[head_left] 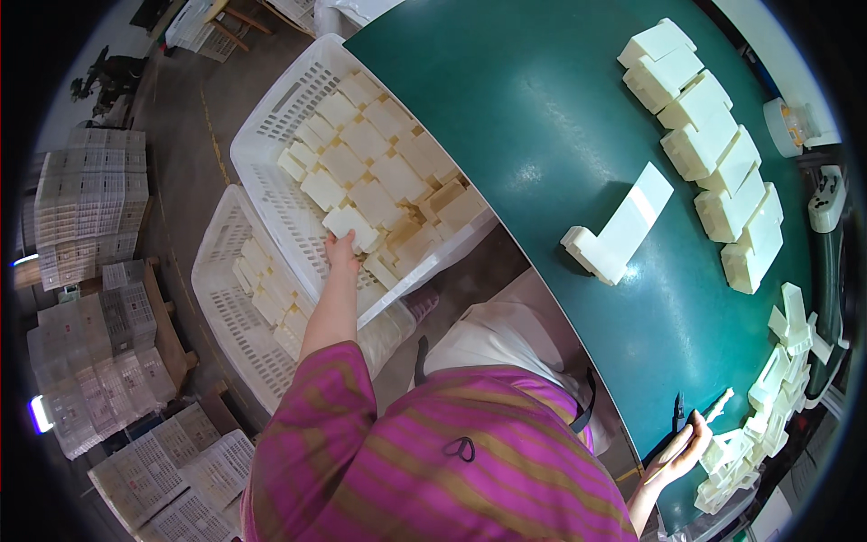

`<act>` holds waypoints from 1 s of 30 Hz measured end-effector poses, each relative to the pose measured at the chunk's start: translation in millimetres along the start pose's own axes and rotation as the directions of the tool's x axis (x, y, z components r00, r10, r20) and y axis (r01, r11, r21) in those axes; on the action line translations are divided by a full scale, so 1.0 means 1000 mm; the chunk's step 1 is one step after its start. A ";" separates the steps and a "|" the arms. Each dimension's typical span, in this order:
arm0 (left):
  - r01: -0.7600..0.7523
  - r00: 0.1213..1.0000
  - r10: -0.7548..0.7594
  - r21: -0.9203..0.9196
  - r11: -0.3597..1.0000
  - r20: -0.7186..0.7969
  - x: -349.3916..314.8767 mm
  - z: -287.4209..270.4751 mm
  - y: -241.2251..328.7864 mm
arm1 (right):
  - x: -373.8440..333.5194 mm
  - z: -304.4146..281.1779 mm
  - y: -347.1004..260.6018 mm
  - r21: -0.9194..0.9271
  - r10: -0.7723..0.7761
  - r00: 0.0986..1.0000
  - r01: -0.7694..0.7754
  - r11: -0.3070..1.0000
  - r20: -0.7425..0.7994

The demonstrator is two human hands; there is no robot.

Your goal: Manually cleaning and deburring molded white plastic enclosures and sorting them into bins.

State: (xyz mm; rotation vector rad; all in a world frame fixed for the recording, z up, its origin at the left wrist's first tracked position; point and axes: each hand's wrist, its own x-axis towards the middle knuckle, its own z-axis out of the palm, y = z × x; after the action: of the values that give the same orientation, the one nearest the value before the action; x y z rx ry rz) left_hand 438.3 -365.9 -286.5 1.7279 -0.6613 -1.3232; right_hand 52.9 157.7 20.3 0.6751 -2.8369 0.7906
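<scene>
Head view: left hand point(341, 251) had fingers clamped on a white block point(350, 223) at 10 o'clock, inside the basket point(271, 129). Right hand point(690, 449) sat at 4 o'clock by a dark tool point(679, 410); couldn't tell its finger grip. Green table point(506, 99) had open room at 1 o'clock, edge beside basket.

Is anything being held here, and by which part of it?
Left hand: a boxy cream plastic piece, apparently by its near edge. Right hand: probably a slim black pointed tool; held part unclear.
</scene>
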 end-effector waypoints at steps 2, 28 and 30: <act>0.093 0.993 -0.089 -0.050 0.994 0.071 -0.017 0.013 0.011 | -0.001 -0.003 -0.004 0.017 0.064 0.998 -0.063 0.998 -0.025; -0.855 0.102 0.211 -0.023 0.519 0.972 -0.302 0.429 0.272 | 0.005 -0.006 -0.007 0.060 -0.050 0.993 0.056 0.997 -0.107; -0.854 0.086 0.038 0.053 0.517 0.996 -0.312 0.446 0.266 | 0.004 -0.008 -0.006 0.052 -0.065 0.993 0.071 0.996 -0.101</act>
State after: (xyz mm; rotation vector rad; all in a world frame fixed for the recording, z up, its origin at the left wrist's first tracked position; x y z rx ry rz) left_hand -58.4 -383.2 59.9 0.5934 -2.5382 -1.5327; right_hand 52.5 155.3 30.6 0.7149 -2.6978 0.8690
